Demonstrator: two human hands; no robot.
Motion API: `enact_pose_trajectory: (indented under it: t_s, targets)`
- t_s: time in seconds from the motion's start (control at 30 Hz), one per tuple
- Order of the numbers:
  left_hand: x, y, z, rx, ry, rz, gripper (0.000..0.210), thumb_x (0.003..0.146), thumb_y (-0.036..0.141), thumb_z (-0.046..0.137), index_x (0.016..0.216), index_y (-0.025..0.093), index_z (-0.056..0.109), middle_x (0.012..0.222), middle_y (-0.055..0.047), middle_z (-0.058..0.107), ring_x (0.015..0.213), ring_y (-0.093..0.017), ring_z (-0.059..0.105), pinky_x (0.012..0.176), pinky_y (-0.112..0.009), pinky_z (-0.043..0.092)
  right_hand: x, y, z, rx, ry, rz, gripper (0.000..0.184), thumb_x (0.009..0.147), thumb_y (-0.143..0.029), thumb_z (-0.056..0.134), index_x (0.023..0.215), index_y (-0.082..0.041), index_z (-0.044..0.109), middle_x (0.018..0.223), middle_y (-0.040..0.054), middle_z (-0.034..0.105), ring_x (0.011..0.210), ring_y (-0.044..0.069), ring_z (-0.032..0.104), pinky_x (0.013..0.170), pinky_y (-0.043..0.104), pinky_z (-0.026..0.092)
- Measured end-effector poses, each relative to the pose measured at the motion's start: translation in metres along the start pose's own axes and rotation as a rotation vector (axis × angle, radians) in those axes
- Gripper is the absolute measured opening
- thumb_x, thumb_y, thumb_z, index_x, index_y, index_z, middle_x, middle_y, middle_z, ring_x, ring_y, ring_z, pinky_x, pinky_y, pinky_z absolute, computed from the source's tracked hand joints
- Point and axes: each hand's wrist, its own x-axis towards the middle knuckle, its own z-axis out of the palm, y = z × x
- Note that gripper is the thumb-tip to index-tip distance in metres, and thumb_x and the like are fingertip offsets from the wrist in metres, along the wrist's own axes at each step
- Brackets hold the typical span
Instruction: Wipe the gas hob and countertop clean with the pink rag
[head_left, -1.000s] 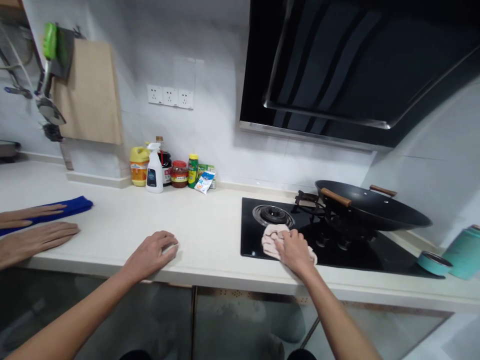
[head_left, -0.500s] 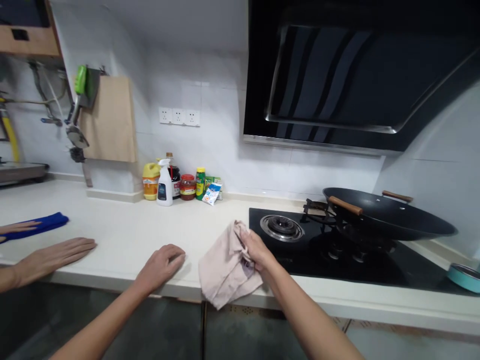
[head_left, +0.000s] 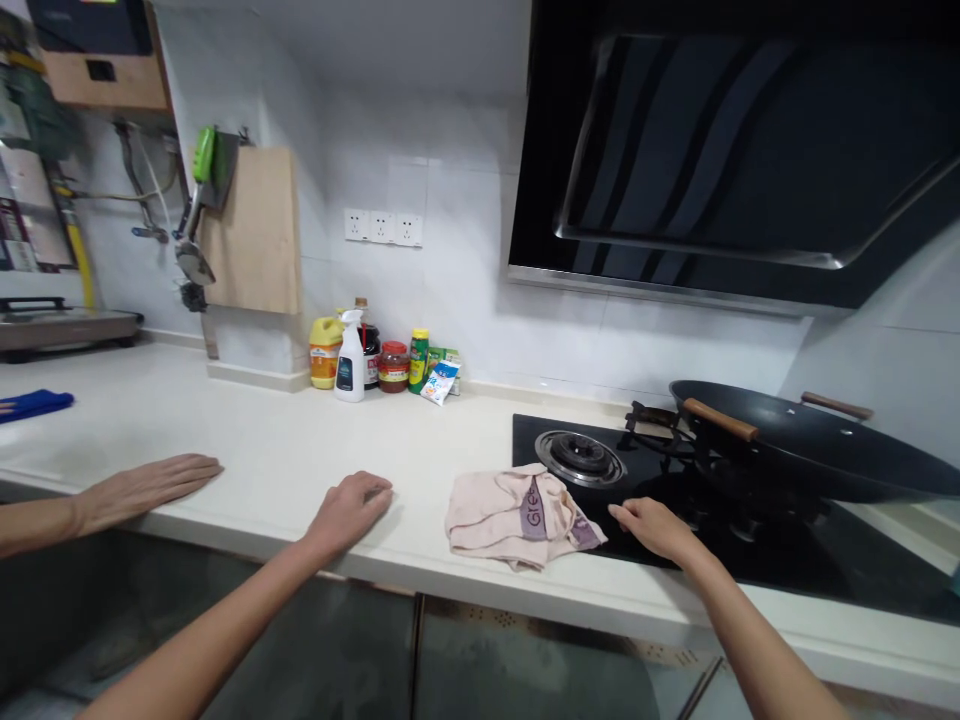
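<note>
A pale pink cloth (head_left: pixel 495 520) with a purple band and lettering lies crumpled on the counter, its right end reaching over the stove's edge. My right hand (head_left: pixel 654 528) is just right of the cloth, over the black stove, apart from it and empty, the fingers loosely bent. To the left of the cloth, my left hand (head_left: pixel 349 515) rests on the counter near the front edge. Its fingers are slightly curled, with a gap at the thumb, and nothing is in it.
Another person's hand (head_left: pixel 154 485) lies flat on the counter at left, near a blue cloth (head_left: pixel 37 403). A spray bottle (head_left: pixel 350 358) and several condiment containers stand along the wall. On the gas stove (head_left: pixel 600 510) sits a large wok (head_left: pixel 795 440), below a range hood (head_left: pixel 697 170).
My right hand has let go of the pink cloth and moved right; the cloth now lies on the counter. The other person's hand on the blue cloth has gone out of view. The camera view has shifted.
</note>
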Motion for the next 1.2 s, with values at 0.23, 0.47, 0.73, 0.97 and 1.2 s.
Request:
enact_pose_trajectory:
  t_s: [0.23, 0.47, 0.73, 0.97, 1.2]
  targets:
    - [0.037, 0.134, 0.060, 0.015, -0.268, 0.167, 0.064, 0.096, 0.066, 0.046, 0.145, 0.028, 0.064, 0.162, -0.013, 0.050, 0.153, -0.035, 0.041, 0.124, -0.058, 0.032, -0.027, 0.015, 0.029, -0.040, 0.207, 0.000, 0.038, 0.103, -0.053, 0.039, 0.087, -0.028, 0.062, 0.083, 0.0015, 0.074, 0.081, 0.023, 0.069, 0.069, 0.031, 0.038]
    - [0.041, 0.248, 0.143, 0.017, -0.588, 0.280, 0.100, 0.079, 0.095, 0.042, 0.160, 0.036, 0.045, 0.178, -0.014, 0.013, 0.160, -0.054, -0.001, 0.119, -0.082, -0.004, -0.035, 0.015, 0.051, -0.080, 0.278, -0.007, 0.039, 0.107, -0.049, 0.027, 0.100, -0.030, 0.060, 0.103, 0.0049, 0.072, 0.094, 0.025, 0.070, 0.078, 0.036, 0.044]
    - [-0.008, 0.279, 0.156, -0.054, -0.595, 0.542, 0.086, 0.089, 0.085, 0.037, 0.153, 0.031, 0.056, 0.176, -0.013, 0.022, 0.161, -0.051, 0.002, 0.121, -0.077, -0.007, -0.026, 0.035, 0.052, -0.145, 0.400, 0.099, 0.054, 0.106, -0.045, 0.020, 0.112, -0.023, 0.069, 0.120, 0.0155, 0.064, 0.111, 0.034, 0.060, 0.087, 0.047, 0.048]
    - [-0.007, 0.184, 0.091, -0.004, -0.515, 0.281, 0.085, 0.082, 0.091, 0.046, 0.154, 0.046, 0.049, 0.177, -0.008, 0.023, 0.161, -0.048, 0.010, 0.119, -0.081, -0.004, -0.028, 0.023, 0.055, -0.226, 0.324, 0.086, 0.051, 0.104, -0.048, 0.029, 0.129, -0.025, 0.068, 0.134, 0.0145, 0.060, 0.122, 0.038, 0.053, 0.096, 0.057, 0.045]
    - [-0.014, 0.060, 0.007, 0.296, -0.327, -0.114, 0.097, 0.086, 0.084, 0.048, 0.168, 0.040, 0.020, 0.177, -0.009, 0.021, 0.161, -0.048, 0.014, 0.121, -0.079, 0.007, -0.023, 0.035, 0.068, -0.213, 0.317, 0.053, 0.059, 0.103, -0.051, 0.024, 0.135, -0.024, 0.066, 0.136, 0.0155, 0.058, 0.122, 0.038, 0.052, 0.102, 0.062, 0.042]
